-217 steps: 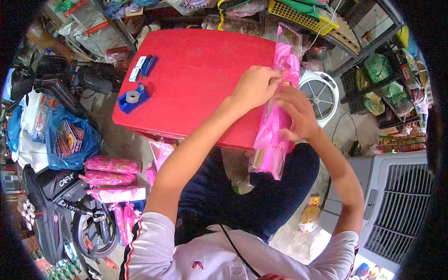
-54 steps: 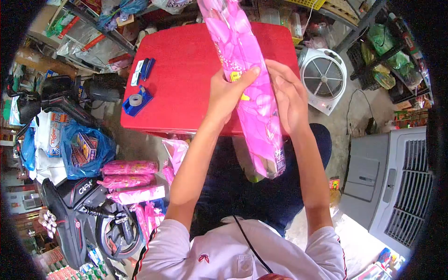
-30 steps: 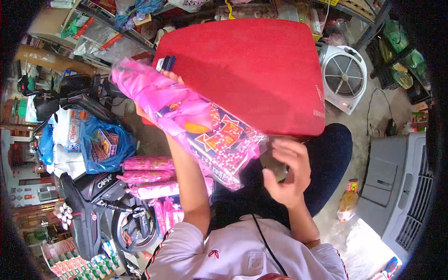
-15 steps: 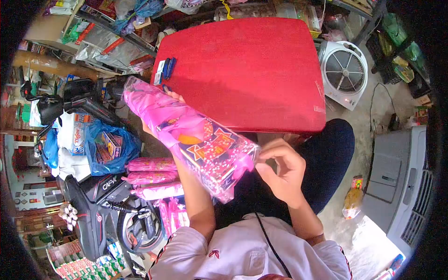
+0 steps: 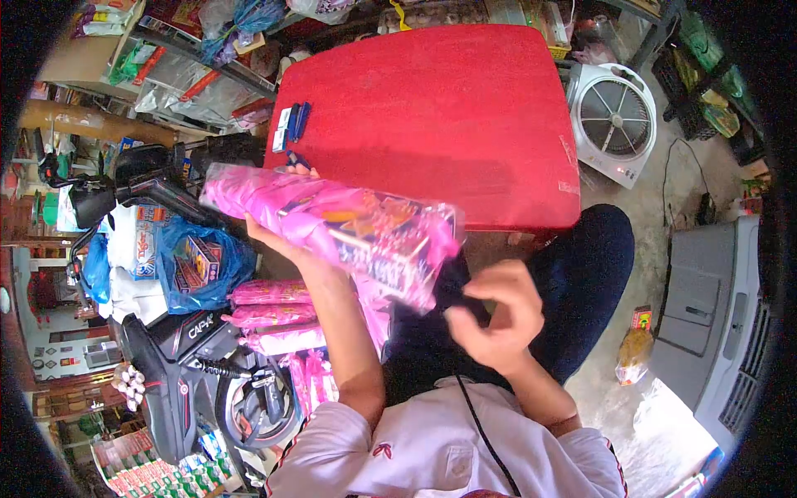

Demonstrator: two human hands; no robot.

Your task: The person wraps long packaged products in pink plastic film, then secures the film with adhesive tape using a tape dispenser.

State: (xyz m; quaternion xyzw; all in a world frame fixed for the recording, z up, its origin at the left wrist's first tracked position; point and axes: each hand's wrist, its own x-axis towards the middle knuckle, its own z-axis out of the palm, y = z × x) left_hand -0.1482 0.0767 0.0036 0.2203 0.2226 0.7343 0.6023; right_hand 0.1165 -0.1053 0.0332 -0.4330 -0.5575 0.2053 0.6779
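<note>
A long pink package (image 5: 332, 228) in clear plastic, with a dark printed box at its right end, is held above my lap beside the red table. Under and behind its left part is my left hand (image 5: 270, 236), gripping it; the package covers most of the fingers. My right hand (image 5: 501, 314) is just off the package's right end, blurred, with thumb and fingers curved apart and nothing visible between them. On the red table (image 5: 432, 108), a white box (image 5: 283, 129) and blue pens (image 5: 300, 122) lie near the left edge.
More pink packages (image 5: 274, 315) are stacked at the left, near a motorbike (image 5: 166, 373) and a blue bag (image 5: 207, 261) with boxes. A fan (image 5: 613, 123) stands right of the table. A grey cabinet (image 5: 697, 290) is at the right, with shelves behind.
The right hand has let go of the package's end and moved slightly down. The package has turned closer to level, its right end rising and its left end dropping.
</note>
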